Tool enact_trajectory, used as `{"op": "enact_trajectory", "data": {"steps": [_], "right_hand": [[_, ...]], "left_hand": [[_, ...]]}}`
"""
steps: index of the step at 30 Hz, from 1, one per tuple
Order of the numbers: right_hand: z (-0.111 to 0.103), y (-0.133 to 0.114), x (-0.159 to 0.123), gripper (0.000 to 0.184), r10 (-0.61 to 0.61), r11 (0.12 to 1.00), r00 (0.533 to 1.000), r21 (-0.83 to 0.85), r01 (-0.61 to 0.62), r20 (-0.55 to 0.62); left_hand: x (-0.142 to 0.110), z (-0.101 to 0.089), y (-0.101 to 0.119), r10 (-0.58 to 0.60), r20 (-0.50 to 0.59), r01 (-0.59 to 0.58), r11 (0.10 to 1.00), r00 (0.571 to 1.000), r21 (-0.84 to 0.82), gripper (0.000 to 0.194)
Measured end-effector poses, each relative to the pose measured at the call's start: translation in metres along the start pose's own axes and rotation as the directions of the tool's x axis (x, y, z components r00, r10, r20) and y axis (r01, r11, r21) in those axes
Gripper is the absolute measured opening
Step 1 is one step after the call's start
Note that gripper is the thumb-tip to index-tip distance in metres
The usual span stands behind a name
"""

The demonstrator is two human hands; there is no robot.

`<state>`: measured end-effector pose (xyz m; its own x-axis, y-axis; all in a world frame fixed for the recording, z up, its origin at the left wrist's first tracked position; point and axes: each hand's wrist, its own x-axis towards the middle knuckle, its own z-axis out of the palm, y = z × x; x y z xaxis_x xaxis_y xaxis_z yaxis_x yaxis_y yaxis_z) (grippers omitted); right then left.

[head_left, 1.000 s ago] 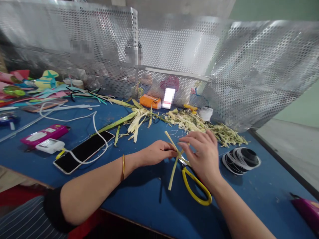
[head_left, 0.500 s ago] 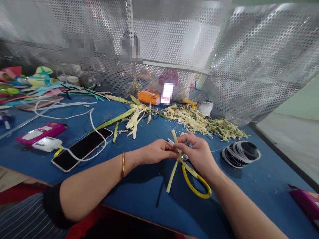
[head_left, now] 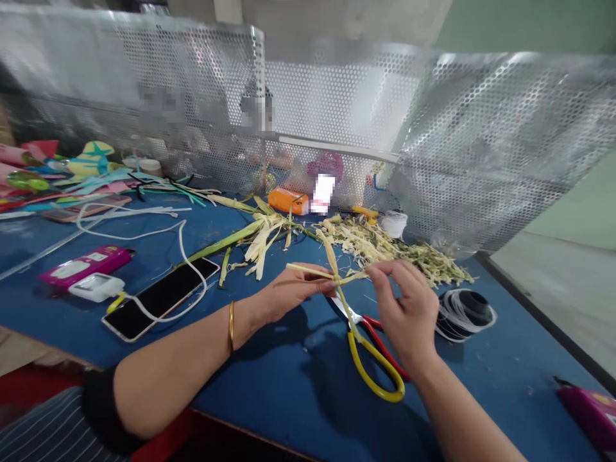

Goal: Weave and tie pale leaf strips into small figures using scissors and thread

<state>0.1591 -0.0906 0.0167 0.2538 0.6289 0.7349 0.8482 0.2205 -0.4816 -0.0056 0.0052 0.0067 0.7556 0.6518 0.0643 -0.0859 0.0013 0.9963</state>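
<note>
Pale yellow-green husk strips (head_left: 331, 255) cross each other between my hands, above the blue table. My left hand (head_left: 301, 285) pinches them near the crossing. With thumb and forefinger closed, my right hand (head_left: 407, 301) grips the end of one strip drawn out to the right. Below the strips lie scissors (head_left: 378, 369) with one yellow and one red handle, their blades partly hidden behind my left fingers and a strip. Right of my right hand stands a dark spool wound with white thread (head_left: 464, 314).
Behind my hands are husk leaves (head_left: 262, 240) and a heap of shredded husk (head_left: 370, 240). A phone (head_left: 161, 298), a white cable and a purple box (head_left: 86, 264) lie left. Perforated metal panels (head_left: 332, 96) edge the table; people show dimly behind. An orange packet (head_left: 287, 201) sits near them.
My right hand has moved right, away from my left, drawing one strip outward. The strips have turned, and more of the scissors shows, including the red handle. The view has tilted up slightly.
</note>
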Motion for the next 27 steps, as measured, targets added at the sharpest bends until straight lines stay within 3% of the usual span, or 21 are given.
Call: {"op": "enact_trajectory", "data": {"steps": [2,4,6,14,19,27], "right_hand": [[0.003,-0.002,-0.004,0.028,0.024,0.998,0.983,0.052,-0.034,0.182],[0.01,-0.003,-0.01,0.029,0.047,0.991,0.937,0.099,-0.086,0.345],[0.018,-0.004,-0.016,0.028,0.045,0.99,0.912,0.101,-0.094,0.407],[0.025,-0.012,-0.024,0.03,-0.181,0.971,0.925,-0.087,0.221,0.335],[0.024,-0.018,-0.025,0.029,-0.218,0.961,0.914,-0.089,0.262,0.341],[0.024,-0.021,-0.017,0.03,-0.298,0.926,0.853,-0.088,0.368,0.428]], "left_hand": [[-0.001,-0.002,0.002,-0.006,-0.055,0.002,0.998,0.998,-0.069,0.022],[-0.001,-0.004,0.001,-0.036,-0.101,0.02,0.989,0.994,-0.148,0.031],[-0.001,-0.005,0.0,-0.062,-0.14,0.037,0.983,0.988,-0.178,0.038],[0.0,-0.006,0.004,-0.017,-0.065,0.02,0.999,0.998,0.049,0.024],[-0.001,-0.001,0.008,-0.104,-0.124,0.105,0.994,0.987,0.007,0.031],[0.002,-0.003,-0.001,-0.117,-0.206,0.088,0.986,0.972,-0.141,0.035]]}}
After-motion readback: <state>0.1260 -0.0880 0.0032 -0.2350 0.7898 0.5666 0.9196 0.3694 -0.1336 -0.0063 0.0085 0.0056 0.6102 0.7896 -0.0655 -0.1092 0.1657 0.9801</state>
